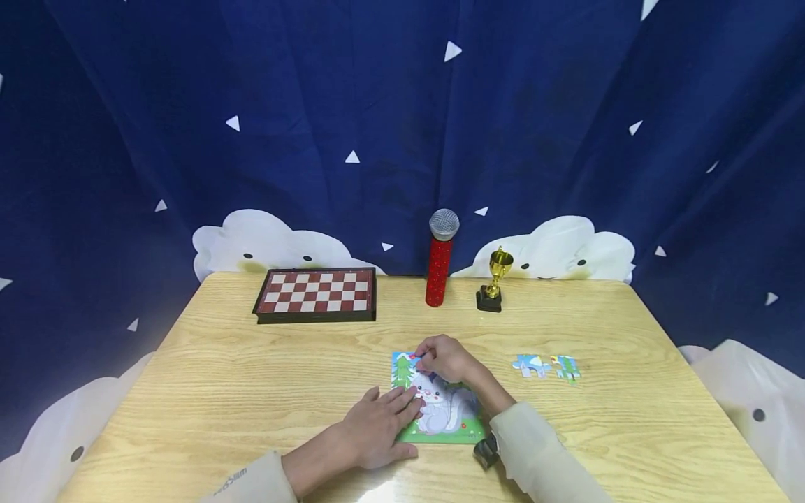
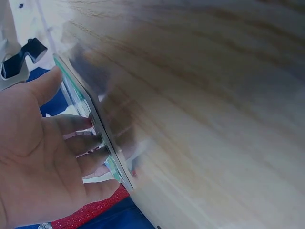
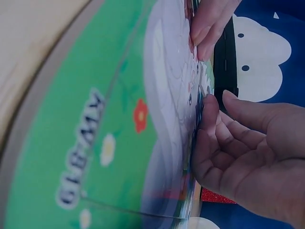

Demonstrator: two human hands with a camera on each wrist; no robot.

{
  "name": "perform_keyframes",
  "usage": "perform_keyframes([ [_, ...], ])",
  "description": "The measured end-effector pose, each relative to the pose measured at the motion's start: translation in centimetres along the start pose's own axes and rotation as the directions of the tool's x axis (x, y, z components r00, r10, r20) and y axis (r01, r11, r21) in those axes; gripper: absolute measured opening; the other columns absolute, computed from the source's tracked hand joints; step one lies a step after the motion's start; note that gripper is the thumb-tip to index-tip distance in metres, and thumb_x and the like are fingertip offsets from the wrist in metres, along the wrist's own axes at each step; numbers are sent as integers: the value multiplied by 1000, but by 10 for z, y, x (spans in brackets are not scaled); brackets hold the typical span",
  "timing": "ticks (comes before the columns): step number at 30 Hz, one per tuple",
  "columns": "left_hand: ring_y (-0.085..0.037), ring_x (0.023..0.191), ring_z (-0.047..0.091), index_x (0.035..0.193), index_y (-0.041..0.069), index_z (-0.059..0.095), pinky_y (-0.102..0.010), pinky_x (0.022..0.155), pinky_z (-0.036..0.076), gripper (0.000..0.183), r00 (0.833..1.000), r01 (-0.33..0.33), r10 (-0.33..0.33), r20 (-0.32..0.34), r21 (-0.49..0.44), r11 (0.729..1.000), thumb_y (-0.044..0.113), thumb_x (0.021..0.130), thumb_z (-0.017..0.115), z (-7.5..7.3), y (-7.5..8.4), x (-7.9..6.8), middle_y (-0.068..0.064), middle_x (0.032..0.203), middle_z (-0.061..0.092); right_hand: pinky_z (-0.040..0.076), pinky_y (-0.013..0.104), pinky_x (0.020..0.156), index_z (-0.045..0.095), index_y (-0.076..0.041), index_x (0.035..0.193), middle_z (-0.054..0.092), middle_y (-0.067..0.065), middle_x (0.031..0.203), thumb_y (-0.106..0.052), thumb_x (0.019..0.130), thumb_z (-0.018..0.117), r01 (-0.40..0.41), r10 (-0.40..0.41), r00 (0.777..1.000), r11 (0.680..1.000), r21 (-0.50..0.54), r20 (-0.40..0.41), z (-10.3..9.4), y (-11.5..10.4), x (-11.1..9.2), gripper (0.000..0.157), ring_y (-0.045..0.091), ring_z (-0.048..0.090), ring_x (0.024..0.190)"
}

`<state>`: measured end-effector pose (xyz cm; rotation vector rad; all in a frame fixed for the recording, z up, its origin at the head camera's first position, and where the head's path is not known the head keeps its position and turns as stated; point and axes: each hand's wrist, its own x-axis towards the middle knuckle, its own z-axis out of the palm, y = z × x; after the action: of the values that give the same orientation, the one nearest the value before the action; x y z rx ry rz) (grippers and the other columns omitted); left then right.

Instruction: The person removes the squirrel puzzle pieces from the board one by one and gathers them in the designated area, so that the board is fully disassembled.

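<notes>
1. Your wooden worktop (image 1: 283, 384) carries the work, with the squirrel puzzle (image 1: 443, 416) lying flat near its front edge.
2. The step in hand looks like fitting pieces into the puzzle's upper part; part of that area is hidden under your right arm, so its gaps cannot be counted.
3. Your left hand (image 1: 380, 427) lies with fingers spread apart across the puzzle's left side, probably to steady it.
4. Your right hand (image 1: 446, 358) has bent fingers at the upper part of the puzzle; whether they pinch a piece, you cannot tell from here.
5. Next, you would do well to press that spot flush, then reach right for the loose pieces (image 1: 568, 367), well apart from the puzzle.
6. Lettering (image 1: 231, 480) on your left sleeve is partly lost; it seems to end in "Slim".
7. The printed code (image 3: 83, 148) on the puzzle's green area appears to read "KW-819".
</notes>
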<state>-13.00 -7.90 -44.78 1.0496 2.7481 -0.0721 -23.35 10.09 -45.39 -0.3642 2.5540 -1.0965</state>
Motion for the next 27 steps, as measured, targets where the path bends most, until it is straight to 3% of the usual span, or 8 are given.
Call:
perform_keyframes([
  [11,-19,142,32,148,20,34,-47,110,35,71,1000,1,0,-4,8,1000,62,91,41,2,-1,0,0,156,30,39,21,52,66,-7,81,56,0,67,-9,86,66,43,-47,998,996,-75,-47,-4,-2,5,5,10,48,59],
  [19,-17,142,32,148,20,34,-46,109,36,71,1000,-4,4,-6,18,1000,62,91,41,2,-1,1,0,155,31,45,21,54,65,-5,80,64,5,68,0,86,59,55,-55,998,998,6,-36,-7,-2,6,10,13,59,61],
  [27,-18,142,32,148,20,34,-46,109,36,71,1000,-3,3,-9,14,1000,62,91,41,3,-1,1,0,155,31,45,22,54,65,-1,84,65,7,69,3,85,55,83,-81,996,995,51,-46,-21,5,0,10,15,61,62],
])
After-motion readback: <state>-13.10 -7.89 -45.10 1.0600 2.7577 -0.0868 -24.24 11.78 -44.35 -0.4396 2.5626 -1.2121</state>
